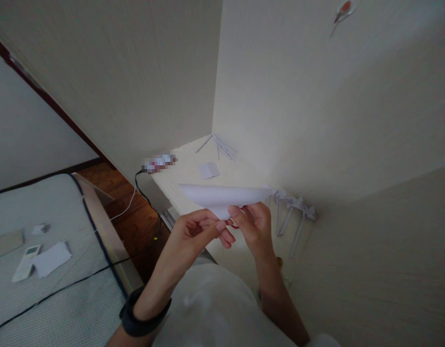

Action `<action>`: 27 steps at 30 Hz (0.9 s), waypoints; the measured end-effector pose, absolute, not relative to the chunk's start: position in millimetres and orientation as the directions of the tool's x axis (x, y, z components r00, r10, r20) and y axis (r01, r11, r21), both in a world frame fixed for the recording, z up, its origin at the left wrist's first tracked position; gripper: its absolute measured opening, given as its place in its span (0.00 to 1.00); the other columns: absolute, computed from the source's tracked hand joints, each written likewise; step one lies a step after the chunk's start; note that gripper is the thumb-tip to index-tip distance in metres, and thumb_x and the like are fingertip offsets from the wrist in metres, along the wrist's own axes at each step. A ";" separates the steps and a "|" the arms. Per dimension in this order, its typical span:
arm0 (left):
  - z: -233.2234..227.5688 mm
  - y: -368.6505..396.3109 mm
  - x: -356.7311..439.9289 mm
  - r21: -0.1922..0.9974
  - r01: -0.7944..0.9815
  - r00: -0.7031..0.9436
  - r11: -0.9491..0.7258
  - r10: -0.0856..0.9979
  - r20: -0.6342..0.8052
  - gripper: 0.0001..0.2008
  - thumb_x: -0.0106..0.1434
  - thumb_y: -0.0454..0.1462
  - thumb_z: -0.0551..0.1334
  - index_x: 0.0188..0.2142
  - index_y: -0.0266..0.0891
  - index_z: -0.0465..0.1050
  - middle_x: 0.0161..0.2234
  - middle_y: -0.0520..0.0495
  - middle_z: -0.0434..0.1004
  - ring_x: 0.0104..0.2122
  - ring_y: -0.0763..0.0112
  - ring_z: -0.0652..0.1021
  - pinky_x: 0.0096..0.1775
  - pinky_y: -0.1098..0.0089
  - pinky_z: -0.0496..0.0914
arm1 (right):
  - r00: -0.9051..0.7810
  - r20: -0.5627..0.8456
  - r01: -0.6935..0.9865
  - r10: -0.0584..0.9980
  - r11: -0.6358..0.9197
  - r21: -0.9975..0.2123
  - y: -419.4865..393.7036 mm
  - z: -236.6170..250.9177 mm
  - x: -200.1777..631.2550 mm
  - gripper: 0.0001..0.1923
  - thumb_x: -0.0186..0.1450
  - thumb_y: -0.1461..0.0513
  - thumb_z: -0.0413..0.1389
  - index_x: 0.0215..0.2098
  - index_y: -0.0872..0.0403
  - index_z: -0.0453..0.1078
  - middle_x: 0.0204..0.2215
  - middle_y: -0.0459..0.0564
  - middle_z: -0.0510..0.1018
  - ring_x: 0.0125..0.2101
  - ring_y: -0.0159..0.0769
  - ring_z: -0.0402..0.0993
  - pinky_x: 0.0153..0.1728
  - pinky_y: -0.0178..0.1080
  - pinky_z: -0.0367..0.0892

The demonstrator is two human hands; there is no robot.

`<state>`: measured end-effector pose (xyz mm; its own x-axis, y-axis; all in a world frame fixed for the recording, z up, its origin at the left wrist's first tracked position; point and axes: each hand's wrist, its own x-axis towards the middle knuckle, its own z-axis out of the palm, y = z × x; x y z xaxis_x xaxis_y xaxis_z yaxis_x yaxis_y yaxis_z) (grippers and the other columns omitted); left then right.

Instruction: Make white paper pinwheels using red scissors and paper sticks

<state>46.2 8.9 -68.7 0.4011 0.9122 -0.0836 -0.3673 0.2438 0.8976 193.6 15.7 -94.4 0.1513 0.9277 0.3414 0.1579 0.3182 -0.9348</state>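
While you worked: both hands pinched 1 folded paper sheet (225, 196) above the bench (193, 168).
Left hand (198, 230): grip closed on the lower edge.
Right hand (255, 226): grip closed beside it.
Advice: you needed edges aligned before creasing.

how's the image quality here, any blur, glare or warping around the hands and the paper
Head view: dim, soft indoor light, no hard glare; the folded paper is the brightest patch, slightly washed out. The left hand and right hand are a little soft. Wide-lens warping bends the wall lines. A label on the desk is pixelated.
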 end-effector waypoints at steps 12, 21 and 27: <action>-78.7 10.4 49.7 0.955 -0.284 0.255 0.081 0.967 -0.006 0.11 0.62 0.37 0.67 0.23 0.39 0.78 0.19 0.54 0.80 0.20 0.78 0.76 0.29 0.79 0.70 | 0.120 0.346 0.125 0.930 0.332 -0.935 17.5 -96.3 191.8 0.11 0.61 0.54 0.61 0.26 0.52 0.71 0.21 0.45 0.72 0.28 0.36 0.70 0.25 0.36 0.65; -80.0 10.9 51.2 0.970 -0.242 0.222 -0.012 0.973 0.067 0.14 0.62 0.35 0.66 0.20 0.40 0.78 0.17 0.54 0.78 0.19 0.78 0.76 0.28 0.79 0.71 | 0.091 0.325 0.097 0.941 0.317 -0.944 16.1 -94.2 191.0 0.10 0.62 0.57 0.60 0.25 0.52 0.70 0.20 0.46 0.69 0.29 0.38 0.70 0.25 0.37 0.63; -83.8 11.7 50.7 0.967 -0.249 0.164 -0.062 0.981 0.105 0.10 0.61 0.35 0.67 0.23 0.40 0.78 0.19 0.53 0.79 0.19 0.77 0.77 0.26 0.79 0.72 | 0.088 0.215 -0.101 0.973 0.223 -0.970 19.3 -92.5 186.7 0.13 0.58 0.52 0.64 0.28 0.52 0.71 0.23 0.46 0.72 0.27 0.35 0.70 0.26 0.37 0.66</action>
